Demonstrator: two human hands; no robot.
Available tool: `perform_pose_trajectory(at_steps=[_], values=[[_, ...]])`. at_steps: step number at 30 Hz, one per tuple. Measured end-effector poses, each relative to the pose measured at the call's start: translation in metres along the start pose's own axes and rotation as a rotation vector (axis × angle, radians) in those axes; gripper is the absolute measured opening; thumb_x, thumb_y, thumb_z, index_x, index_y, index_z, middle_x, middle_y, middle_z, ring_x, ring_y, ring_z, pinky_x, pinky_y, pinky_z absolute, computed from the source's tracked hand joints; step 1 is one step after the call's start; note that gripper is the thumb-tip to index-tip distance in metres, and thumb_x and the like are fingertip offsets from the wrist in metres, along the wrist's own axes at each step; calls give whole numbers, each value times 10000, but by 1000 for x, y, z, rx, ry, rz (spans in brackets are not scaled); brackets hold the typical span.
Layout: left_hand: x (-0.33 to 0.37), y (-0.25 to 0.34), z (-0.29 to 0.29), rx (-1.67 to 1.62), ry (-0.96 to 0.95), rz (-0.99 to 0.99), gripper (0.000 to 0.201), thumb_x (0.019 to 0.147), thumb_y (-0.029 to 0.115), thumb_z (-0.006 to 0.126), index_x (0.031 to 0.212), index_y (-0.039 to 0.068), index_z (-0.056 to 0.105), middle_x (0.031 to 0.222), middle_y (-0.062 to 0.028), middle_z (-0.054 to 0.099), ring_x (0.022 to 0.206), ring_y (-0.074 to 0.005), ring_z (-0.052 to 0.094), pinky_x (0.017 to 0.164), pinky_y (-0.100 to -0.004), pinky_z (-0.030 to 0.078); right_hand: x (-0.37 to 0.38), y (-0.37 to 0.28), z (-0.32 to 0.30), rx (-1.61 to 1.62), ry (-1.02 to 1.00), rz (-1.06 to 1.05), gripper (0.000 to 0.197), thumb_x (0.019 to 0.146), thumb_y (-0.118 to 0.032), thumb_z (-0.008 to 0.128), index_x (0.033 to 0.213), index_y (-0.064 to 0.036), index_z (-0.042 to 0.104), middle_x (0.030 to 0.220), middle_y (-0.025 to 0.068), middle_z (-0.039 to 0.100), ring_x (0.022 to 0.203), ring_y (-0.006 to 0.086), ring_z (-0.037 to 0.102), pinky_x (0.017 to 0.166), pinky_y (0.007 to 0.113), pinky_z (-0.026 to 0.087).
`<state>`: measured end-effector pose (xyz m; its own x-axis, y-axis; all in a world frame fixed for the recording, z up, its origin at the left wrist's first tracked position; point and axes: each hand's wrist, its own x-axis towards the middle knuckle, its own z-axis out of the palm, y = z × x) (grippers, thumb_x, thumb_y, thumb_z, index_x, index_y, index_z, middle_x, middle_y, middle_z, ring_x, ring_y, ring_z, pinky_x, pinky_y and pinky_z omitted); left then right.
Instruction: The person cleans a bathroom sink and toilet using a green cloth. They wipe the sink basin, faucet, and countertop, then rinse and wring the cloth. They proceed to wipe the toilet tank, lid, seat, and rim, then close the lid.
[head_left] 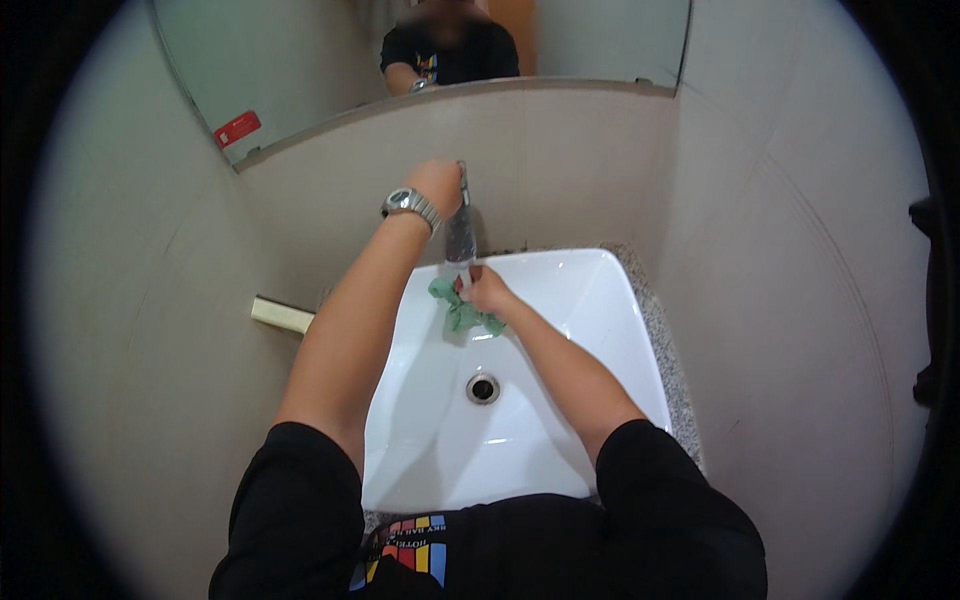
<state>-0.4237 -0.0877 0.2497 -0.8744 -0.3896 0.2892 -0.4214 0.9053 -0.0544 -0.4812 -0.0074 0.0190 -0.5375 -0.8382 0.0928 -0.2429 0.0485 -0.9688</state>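
My left hand (pixel 438 186), with a metal watch (pixel 410 203) on its wrist, is closed at the top of the chrome faucet (pixel 460 235), on its lever. Below the spout, my right hand (pixel 487 291) grips a crumpled green cloth (pixel 465 315). Folds of the cloth hang down from the fingers over the back part of the white sink (pixel 540 440). Water seems to run from the spout onto the hand and cloth, though this is hard to make out. The round drain (pixel 483 389) lies in front of the cloth, uncovered.
A granite counter (pixel 672 365) edges the sink on the right. A pale, flat-ended bar (pixel 281 314) juts out left of my left forearm. Above the faucet hangs a mirror (pixel 590 40) with a red sticker (pixel 237 129). Walls (pixel 790 270) close in on both sides.
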Motion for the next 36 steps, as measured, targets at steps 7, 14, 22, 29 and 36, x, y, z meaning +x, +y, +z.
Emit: perform_pose_trajectory(at_steps=[7, 14, 22, 29, 36], values=[[-23, -57, 47, -737, 271, 85, 478, 806, 171, 665, 1268, 108, 559, 1122, -103, 643, 1020, -261, 619, 869, -390, 486, -21, -33, -5, 16, -290, 26, 201, 714, -2, 643, 912, -32, 656, 896, 68, 647, 865, 190, 611, 785, 315, 477], [-127, -19, 170, -1492, -277, -924, 285, 918, 380, 580, 1055, 131, 575, 966, -17, 613, 800, -134, 581, 702, -299, 468, -21, -17, -14, -38, -222, -137, 536, 677, 20, 709, 1170, -28, 505, 1072, 94, 600, 953, 213, 598, 845, 330, 483], [-146, -6, 183, -1643, 171, -771, 200, 922, 160, 574, 1112, 108, 545, 930, -16, 601, 777, -129, 584, 696, -299, 488, -42, 11, -26, -502, -210, 0, 370, 680, -210, 820, 931, -11, 634, 832, 92, 632, 768, 221, 606, 741, 343, 496], [-176, -25, 194, -1346, 82, -995, 380, 823, 158, 703, 1144, 104, 507, 928, -35, 558, 740, -143, 552, 550, -299, 476, -47, -24, -51, 204, -9, 203, 199, 809, -191, 707, 901, -20, 664, 788, 31, 642, 698, 120, 573, 645, 289, 458], [-166, 2, 210, -785, 358, -266, 720, 697, 288, 802, 1268, 32, 445, 1181, -199, 526, 1095, -312, 532, 945, -361, 439, -35, -34, -41, 207, -131, 206, 158, 857, -129, 592, 968, -31, 648, 870, 52, 642, 791, 144, 597, 704, 295, 468]])
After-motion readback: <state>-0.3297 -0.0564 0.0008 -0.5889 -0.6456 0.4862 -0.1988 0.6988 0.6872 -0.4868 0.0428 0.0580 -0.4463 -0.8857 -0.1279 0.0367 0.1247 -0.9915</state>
